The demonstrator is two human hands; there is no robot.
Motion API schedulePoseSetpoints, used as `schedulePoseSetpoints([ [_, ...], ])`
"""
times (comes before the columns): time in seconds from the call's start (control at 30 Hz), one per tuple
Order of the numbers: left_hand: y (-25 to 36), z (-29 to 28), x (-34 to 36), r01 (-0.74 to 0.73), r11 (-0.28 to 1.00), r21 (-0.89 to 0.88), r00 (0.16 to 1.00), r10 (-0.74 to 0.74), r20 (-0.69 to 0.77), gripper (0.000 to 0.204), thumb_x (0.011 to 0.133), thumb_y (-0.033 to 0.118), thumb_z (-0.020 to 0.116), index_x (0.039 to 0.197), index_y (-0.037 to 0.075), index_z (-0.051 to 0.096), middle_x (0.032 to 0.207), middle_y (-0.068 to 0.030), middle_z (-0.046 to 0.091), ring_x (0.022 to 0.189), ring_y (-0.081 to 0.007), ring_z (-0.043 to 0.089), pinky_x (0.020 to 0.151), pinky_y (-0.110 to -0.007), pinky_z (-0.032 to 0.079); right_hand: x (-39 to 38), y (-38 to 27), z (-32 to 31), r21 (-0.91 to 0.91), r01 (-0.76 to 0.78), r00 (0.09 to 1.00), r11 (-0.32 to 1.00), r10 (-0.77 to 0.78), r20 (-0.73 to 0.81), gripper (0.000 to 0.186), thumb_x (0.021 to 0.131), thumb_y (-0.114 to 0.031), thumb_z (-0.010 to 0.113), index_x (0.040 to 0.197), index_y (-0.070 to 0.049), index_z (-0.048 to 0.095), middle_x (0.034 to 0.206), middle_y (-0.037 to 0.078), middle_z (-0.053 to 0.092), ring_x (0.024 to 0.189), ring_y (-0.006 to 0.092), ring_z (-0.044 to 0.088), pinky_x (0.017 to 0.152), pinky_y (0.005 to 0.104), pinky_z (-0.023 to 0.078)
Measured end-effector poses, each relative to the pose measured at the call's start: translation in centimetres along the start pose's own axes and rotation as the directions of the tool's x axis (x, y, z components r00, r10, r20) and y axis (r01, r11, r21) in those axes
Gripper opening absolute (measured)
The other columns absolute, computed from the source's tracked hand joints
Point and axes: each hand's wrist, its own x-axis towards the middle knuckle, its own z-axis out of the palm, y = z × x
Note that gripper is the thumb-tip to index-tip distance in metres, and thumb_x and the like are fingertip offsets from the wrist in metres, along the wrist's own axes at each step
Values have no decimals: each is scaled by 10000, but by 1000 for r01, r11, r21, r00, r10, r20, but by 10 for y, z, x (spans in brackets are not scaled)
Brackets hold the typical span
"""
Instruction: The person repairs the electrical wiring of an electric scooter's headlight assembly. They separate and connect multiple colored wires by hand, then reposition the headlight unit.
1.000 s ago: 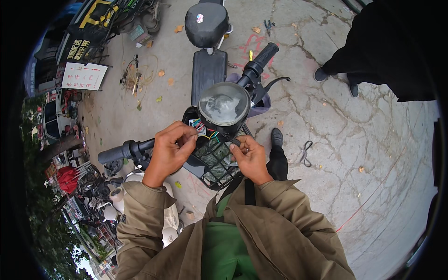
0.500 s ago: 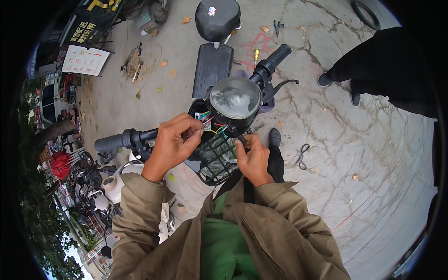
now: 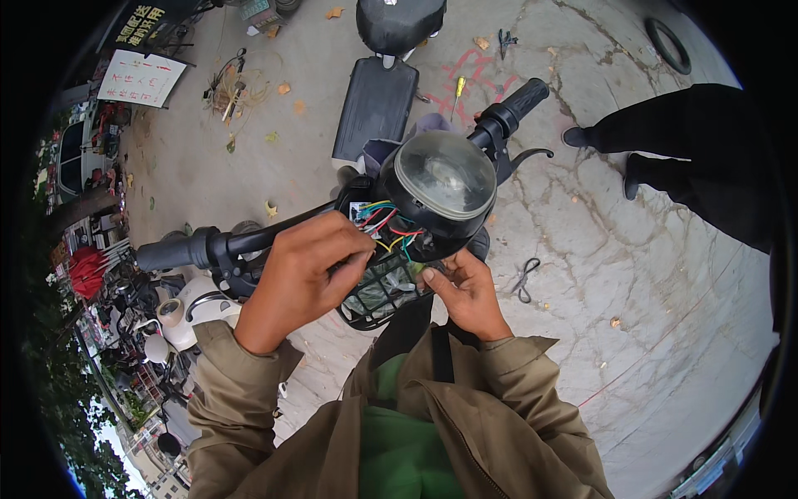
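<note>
The scooter's round black headlamp point(image 3: 440, 170) tilts over an opened housing full of red, yellow, green, blue and white wires point(image 3: 381, 214). At the lower left of that opening my left hand point(image 3: 307, 274) is curled in a pinch at the wire ends, seemingly on a thin wire. My right hand point(image 3: 472, 295) is below the lamp's right side, thumb and fingers closed around something small that is mostly hidden. A black wire basket point(image 3: 374, 295) with clear plastic in it sits beneath both hands. Handlebar grips point(image 3: 524, 98) stick out to either side.
A person in dark trousers point(image 3: 682, 158) stands at right. A screwdriver point(image 3: 459, 87), pliers point(image 3: 504, 43), a black looped cord point(image 3: 525, 279) and a tyre point(image 3: 667, 43) lie on the cracked pavement. Parked scooters point(image 3: 183, 316), red umbrellas point(image 3: 91, 270) and a white sign point(image 3: 141, 79) line the left.
The view has shifted, with the lamp now larger and farther right in it. Both my hands remain at the wiring, the right slightly lower. The standing person's legs appear lower in the frame.
</note>
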Motion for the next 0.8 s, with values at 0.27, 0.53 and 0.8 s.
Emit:
schedulePoseSetpoints([
  [0.27,-2,15,-7,-115,976,187,993,118,-5,278,753,88,776,1018,7,767,934,-75,643,763,-254,655,592,-376,512,-10,-47,-8,-185,-41,999,982,38,-18,531,920,-133,910,1368,59,699,1316,111,754,1218,196,679,1093,372,508],
  [0.53,-7,17,-5,-132,986,98,990,137,-43,248,691,-6,850,924,-25,771,854,-114,667,659,-248,657,514,-344,502,-22,-54,9,-212,30,971,977,-78,-227,576,946,-115,851,1437,95,637,1426,194,687,1276,249,680,1132,407,511],
  [0.8,1,17,-11,59,997,53,996,-55,-74,259,663,22,868,907,21,782,856,-95,695,654,-246,657,532,-345,478,-17,-52,12,-524,-8,968,852,-125,-218,563,1003,-304,801,1381,94,675,1281,169,769,1191,234,713,1077,399,539],
])
